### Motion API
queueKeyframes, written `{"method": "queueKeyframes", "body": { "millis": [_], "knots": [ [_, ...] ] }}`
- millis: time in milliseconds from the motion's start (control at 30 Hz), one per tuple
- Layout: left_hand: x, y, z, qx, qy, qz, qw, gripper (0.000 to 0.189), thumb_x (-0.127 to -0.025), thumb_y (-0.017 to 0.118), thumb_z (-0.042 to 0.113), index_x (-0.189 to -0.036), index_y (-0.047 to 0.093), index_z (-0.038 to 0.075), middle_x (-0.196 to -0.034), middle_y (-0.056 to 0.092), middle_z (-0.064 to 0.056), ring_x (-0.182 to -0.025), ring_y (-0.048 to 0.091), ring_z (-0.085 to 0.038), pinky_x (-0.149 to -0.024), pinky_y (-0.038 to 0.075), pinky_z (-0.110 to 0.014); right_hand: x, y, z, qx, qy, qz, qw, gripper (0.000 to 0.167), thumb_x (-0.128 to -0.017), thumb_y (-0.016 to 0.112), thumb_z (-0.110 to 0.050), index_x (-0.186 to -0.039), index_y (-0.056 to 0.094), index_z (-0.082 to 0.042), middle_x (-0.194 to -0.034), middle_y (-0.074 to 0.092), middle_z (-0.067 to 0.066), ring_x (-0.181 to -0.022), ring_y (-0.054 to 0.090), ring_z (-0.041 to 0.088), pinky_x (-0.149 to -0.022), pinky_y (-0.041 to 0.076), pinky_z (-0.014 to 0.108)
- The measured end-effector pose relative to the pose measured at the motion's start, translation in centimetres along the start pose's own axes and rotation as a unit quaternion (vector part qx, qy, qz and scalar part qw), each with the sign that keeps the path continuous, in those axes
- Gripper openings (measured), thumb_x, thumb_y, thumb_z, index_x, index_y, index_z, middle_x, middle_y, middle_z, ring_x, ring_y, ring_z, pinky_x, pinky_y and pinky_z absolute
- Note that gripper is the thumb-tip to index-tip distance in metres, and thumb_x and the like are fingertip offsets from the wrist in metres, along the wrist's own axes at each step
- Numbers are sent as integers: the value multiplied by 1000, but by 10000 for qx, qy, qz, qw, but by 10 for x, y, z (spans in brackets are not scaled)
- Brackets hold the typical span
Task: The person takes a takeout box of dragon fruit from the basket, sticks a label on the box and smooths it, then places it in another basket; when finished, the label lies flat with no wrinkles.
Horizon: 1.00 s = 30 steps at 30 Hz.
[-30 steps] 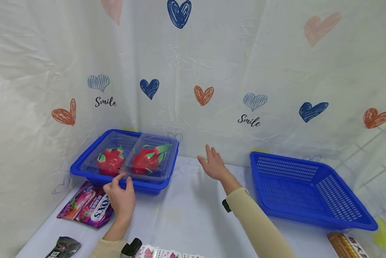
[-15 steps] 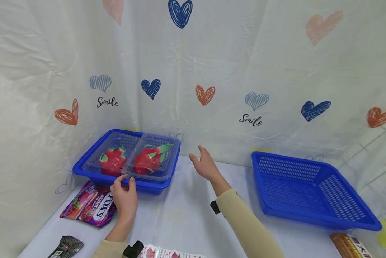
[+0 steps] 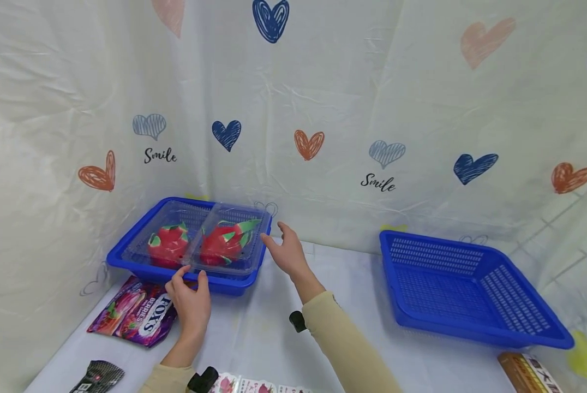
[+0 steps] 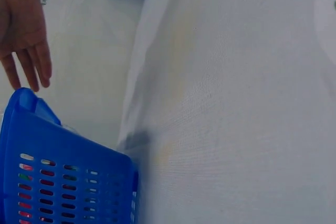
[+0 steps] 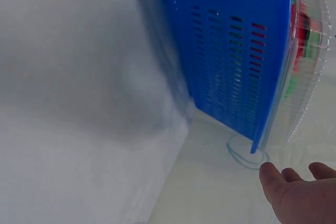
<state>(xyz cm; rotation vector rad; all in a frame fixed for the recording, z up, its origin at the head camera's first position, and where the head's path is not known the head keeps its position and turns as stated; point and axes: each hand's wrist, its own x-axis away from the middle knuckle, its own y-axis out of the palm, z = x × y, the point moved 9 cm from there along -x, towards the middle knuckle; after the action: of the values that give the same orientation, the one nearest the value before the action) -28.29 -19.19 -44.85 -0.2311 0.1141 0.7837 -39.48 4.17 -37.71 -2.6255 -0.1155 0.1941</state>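
Observation:
A blue plastic basket (image 3: 229, 284) stands at the back left. Across its top lies a clear plastic container (image 3: 234, 210) in two halves, with a red, green-tipped dragon fruit on the left (image 3: 166, 248) and another dragon fruit (image 3: 222, 246) on the right. My left hand (image 3: 190, 305) is at the basket's front rim, thumb and fingers raised and apart, the fingertips right at the rim. To the right of the same basket, my right hand (image 3: 289, 255) holds nothing, its fingers extended close to the basket's far right corner. The right wrist view shows its fingers (image 5: 270, 179) just off that corner.
A second blue basket (image 3: 436, 295) stands on the right, with a brown package (image 3: 524, 374) before it. A purple Fox's bag (image 3: 131, 311) lies by the left basket, a dark packet (image 3: 97, 376) nearer. Printed labels (image 3: 256, 386) lie at the front edge. A heart-printed sheet (image 3: 323, 98) hangs behind.
My right hand has moved left, from the middle of the table to the left basket's right side. My left hand has shifted slightly right along the front rim. Basket and fruit have stayed put.

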Motion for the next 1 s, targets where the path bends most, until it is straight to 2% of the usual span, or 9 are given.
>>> {"method": "queueKeyframes", "body": {
  "millis": [233,400,500,733,1000],
  "knots": [
    [0,-1,0,52,62,97,9999,41,-98,57,21,-133,45,3,-123,36,-22,-105,44,-35,-85,37,-39,0,21,-4,-209,9,-44,9998,77,-92,62,-46,-151,32,-7,-154,34,15,-141,32,33,-111,31,50],
    [1,-1,2,60,99,99,9999,41,-98,57,19,-133,45,2,-123,36,-22,-106,44,-35,-86,37,-40,0,33,4,-536,254,-158,9981,83,-90,63,-50,-154,27,-12,-157,29,11,-144,26,31,-112,28,52],
    [1,0,2,85,97,64,9999,41,-98,57,20,-134,44,2,-123,36,-22,-106,44,-35,-87,38,-40,0,37,6,-692,224,-212,9971,82,-91,62,-50,-155,26,-14,-158,27,12,-145,24,32,-112,27,55],
    [2,2,0,79,111,42,9999,41,-98,56,21,-133,44,2,-122,37,-22,-104,45,-35,-85,37,-39,-2,42,8,-550,-90,-396,9977,75,-92,62,-45,-154,29,-19,-157,28,13,-145,24,32,-112,25,55],
    [1,0,-1,119,180,117,9997,41,-99,56,22,-133,44,3,-122,36,-22,-106,46,-38,-85,37,-39,1,49,5,-352,-114,-572,9977,74,-95,59,-44,-156,25,-19,-158,28,11,-145,24,32,-113,25,54]
  ]
}}
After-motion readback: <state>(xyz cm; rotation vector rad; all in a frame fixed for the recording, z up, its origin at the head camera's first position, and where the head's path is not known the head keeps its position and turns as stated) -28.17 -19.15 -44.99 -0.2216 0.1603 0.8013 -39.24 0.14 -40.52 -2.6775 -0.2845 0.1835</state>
